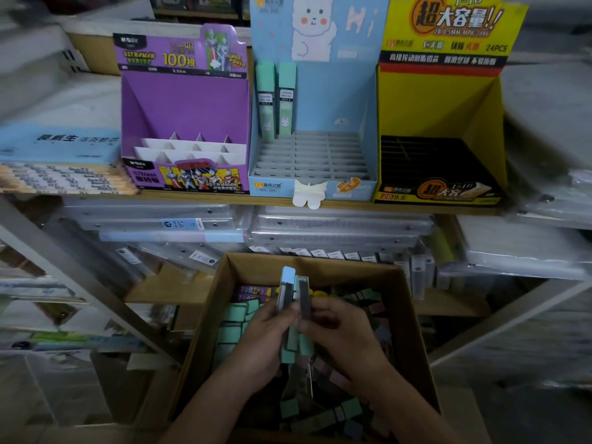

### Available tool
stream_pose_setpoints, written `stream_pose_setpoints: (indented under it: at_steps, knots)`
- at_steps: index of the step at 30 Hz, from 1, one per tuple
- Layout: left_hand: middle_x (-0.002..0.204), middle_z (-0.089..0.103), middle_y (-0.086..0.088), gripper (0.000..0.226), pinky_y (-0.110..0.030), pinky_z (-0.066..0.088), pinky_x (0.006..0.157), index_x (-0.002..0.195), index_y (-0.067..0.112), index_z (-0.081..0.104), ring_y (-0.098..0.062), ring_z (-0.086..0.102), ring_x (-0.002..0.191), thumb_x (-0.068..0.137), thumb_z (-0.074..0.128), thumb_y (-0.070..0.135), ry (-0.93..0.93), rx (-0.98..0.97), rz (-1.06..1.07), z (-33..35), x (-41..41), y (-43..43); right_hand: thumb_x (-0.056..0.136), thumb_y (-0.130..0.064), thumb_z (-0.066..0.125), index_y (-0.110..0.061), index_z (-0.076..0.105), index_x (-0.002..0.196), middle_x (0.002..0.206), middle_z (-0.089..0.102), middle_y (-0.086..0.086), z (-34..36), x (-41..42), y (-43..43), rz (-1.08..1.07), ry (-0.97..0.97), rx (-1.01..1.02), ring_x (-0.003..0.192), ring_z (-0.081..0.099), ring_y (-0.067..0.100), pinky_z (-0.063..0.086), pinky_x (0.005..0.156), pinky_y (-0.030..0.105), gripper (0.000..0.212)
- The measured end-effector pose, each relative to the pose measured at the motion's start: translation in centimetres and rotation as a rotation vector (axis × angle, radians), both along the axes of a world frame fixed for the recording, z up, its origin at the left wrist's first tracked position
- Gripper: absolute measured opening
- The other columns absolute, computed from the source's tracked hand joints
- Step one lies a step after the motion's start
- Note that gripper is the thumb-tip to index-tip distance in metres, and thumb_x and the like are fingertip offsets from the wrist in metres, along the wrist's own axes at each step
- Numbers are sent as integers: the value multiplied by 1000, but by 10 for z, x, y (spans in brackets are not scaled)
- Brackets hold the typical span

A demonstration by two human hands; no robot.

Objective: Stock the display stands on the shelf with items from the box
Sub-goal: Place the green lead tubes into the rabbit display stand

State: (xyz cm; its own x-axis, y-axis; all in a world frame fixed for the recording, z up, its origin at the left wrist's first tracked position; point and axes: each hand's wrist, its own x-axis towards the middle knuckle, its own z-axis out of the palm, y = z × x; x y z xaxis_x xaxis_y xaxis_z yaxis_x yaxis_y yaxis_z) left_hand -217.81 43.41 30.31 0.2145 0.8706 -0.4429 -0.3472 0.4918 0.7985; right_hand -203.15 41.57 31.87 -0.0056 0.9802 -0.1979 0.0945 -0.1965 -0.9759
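Head view, lower centre — left hand (267, 330) and right hand (347, 336) pinch slim lead cases (286, 288) over the box (320, 263); likely light, stiff, slick plastic — hold mid-body by the flat sides.

Only the person's two hands and forearms show. The left hand (269, 325) and the right hand (342, 334) are bare, and both wrists are bare too. The left forearm (224, 398) and the right forearm (407, 408) are uncovered right down to the bottom edge of the view, so any clothing worn lies out of sight. Both forearms are slim and smooth in outline. The light is dim and the fingers are blurred, so nails and fine marks cannot be made out.
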Motion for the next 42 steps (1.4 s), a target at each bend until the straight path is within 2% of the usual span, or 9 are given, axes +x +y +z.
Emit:
stream_pose_setpoints:
  at_steps: [3, 7, 10, 18, 27, 30, 34, 39, 42]
  knots:
    - [102, 75, -25, 16, -61, 55, 80, 108, 15, 75, -42, 73, 87, 99, 62, 18, 14, 42, 64, 19, -2, -3, 81, -4, 79, -18, 76, 106, 100, 78, 0, 19, 0, -1, -22, -18, 22, 99, 73, 20, 59, 88, 40, 29]
    - [102, 76, -22, 18, -44, 62, 73, 106, 11, 73, -38, 75, 92, 102, 55, 13, 20, 180, 131, 45, -4, -6, 91, -3, 67, -29, 74, 109, 100, 77, -3, 50, 1, -4, -7, 33, 116, 90, 74, 14, 58, 72, 23, 33]
    - [91, 76, -16, 16, -36, 60, 63, 105, 4, 65, -32, 75, 79, 105, 50, 11, 97, 314, 177, 60, -10, -6, 95, -3, 63, -31, 70, 118, 97, 77, -2, 73, 6, -6, 6, 41, 183, 79, 75, 19, 57, 64, 24, 36]
    - [84, 64, -8, 23, -26, 44, 51, 105, 12, 64, -17, 53, 61, 95, 64, 34, 31, 389, 156, 88, -29, 0, 86, -20, 77, -35, 73, 96, 78, 75, -1, 104, 28, -4, -24, -77, 280, 65, 71, 11, 51, 59, 16, 19]
    - [81, 70, -21, 24, -26, 37, 42, 96, 11, 76, -15, 47, 50, 75, 79, 21, -99, 336, 121, 103, -34, -3, 75, -38, 77, -31, 78, 102, 97, 77, 0, 123, 37, -6, 20, -24, 276, 88, 73, 26, 61, 78, 48, 28]
    - [85, 72, -26, 10, -26, 40, 44, 87, 20, 76, -15, 49, 49, 79, 83, 20, -22, 430, 112, 106, -33, -5, 78, -25, 77, -30, 74, 113, 114, 74, -1, 128, 37, -3, -6, 33, 360, 104, 71, 19, 60, 84, 37, 35]
    - [83, 73, -24, 8, -26, 40, 45, 89, 19, 72, -18, 49, 50, 81, 74, 16, 37, 528, 128, 110, -32, -3, 82, -5, 76, -19, 68, 120, 106, 75, 13, 131, 32, 6, -31, 248, 354, 100, 72, 29, 58, 80, 32, 40]
    - [90, 75, -22, 10, -29, 42, 46, 94, 20, 71, -22, 47, 49, 85, 72, 20, 89, 605, 139, 117, -32, 4, 88, -18, 72, -22, 73, 113, 103, 76, 5, 153, 22, 19, -38, 228, 388, 91, 73, 17, 55, 72, 20, 25]
    - [93, 75, -21, 10, -27, 41, 46, 97, 24, 73, -20, 49, 52, 87, 70, 26, 63, 622, 167, 127, -31, 9, 87, -28, 67, -22, 77, 105, 82, 73, 7, 172, 19, 30, -56, 213, 446, 69, 64, 16, 51, 62, 17, 22]
